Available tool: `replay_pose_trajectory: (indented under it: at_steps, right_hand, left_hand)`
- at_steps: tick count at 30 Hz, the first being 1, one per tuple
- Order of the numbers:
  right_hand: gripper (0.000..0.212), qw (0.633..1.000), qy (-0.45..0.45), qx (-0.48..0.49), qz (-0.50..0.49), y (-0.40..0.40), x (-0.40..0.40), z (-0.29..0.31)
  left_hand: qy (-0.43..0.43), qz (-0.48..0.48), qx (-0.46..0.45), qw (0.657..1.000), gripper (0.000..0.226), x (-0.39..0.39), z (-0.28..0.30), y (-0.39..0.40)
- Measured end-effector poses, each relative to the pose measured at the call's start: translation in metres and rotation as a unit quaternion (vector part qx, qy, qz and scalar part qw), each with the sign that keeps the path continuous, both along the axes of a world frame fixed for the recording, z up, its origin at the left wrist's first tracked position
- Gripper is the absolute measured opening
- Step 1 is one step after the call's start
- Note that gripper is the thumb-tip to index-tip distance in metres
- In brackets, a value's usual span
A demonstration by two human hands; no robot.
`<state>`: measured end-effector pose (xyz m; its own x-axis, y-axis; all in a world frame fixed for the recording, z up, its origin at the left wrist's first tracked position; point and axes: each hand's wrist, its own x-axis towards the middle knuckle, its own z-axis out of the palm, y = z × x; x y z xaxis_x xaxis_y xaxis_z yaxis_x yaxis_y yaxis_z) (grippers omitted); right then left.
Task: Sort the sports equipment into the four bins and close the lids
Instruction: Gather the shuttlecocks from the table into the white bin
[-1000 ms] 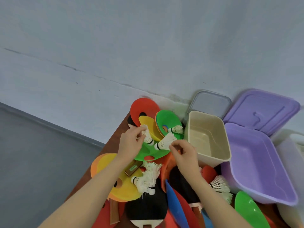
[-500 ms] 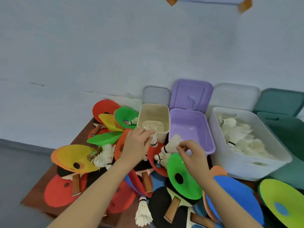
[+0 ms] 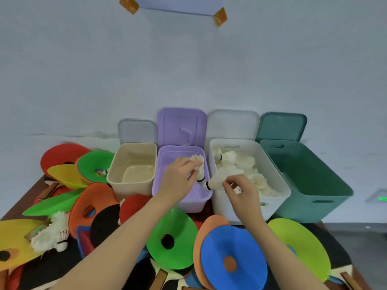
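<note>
Four open bins stand in a row at the back: a beige bin (image 3: 117,174), a purple bin (image 3: 188,203), a white bin (image 3: 272,203) holding several white shuttlecocks (image 3: 243,164), and a green bin (image 3: 314,197). My left hand (image 3: 180,181) hovers over the purple bin, pinching white shuttlecocks (image 3: 198,164). My right hand (image 3: 243,191) holds one shuttlecock (image 3: 215,183) by its feathers at the white bin's near left corner. Flat cones in many colours and table tennis paddles cover the table in front.
Each bin's lid leans against the wall behind it, such as the purple lid (image 3: 182,126). More shuttlecocks (image 3: 52,233) lie on the left among a green cone (image 3: 173,239), a blue cone (image 3: 232,260) and a black paddle (image 3: 104,225). The table drops off at right.
Both hands have carried their shuttlecocks rightward from the pile of cones to the purple and white bins. The view has swung right, bringing the white and green bins into sight.
</note>
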<state>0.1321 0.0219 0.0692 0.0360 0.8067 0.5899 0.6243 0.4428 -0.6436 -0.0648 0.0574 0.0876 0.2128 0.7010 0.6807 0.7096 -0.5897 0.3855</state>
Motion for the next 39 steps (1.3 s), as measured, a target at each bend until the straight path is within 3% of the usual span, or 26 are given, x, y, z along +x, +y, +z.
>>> replay_pose_trajectory:
  at_steps: [13,22,27,30,33,36,39]
  right_hand:
    - [0.011,0.991,-0.018,-0.010,-0.130,0.130,0.087,0.024]
    - [0.008,0.975,-0.132,-0.054,-0.168,0.214,0.126,0.007]
    - [0.012,0.960,-0.223,-0.139,-0.099,0.247,0.132,-0.022]
    - [0.013,0.948,-0.225,-0.217,-0.055,0.253,0.132,-0.035]
    - [0.033,0.937,-0.237,-0.257,-0.022,0.256,0.128,-0.037]
    - [0.032,0.930,-0.211,-0.299,0.000,0.254,0.128,-0.038]
    - [0.045,0.918,-0.224,-0.328,0.017,0.249,0.129,-0.039]
  left_hand:
    - [-0.060,-0.042,-0.060,0.996,0.025,0.096,0.001,0.143]
    - [-0.048,-0.008,-0.083,0.995,0.025,0.133,-0.018,0.218]
    - [0.016,-0.008,-0.159,0.987,0.028,0.138,-0.044,0.239]
    - [0.083,-0.008,-0.217,0.973,0.038,0.139,-0.052,0.244]
    - [0.175,0.023,-0.229,0.957,0.049,0.139,-0.055,0.246]
    - [0.266,0.070,-0.249,0.929,0.056,0.134,-0.058,0.243]
    - [0.274,0.086,-0.284,0.915,0.059,0.130,-0.051,0.236]
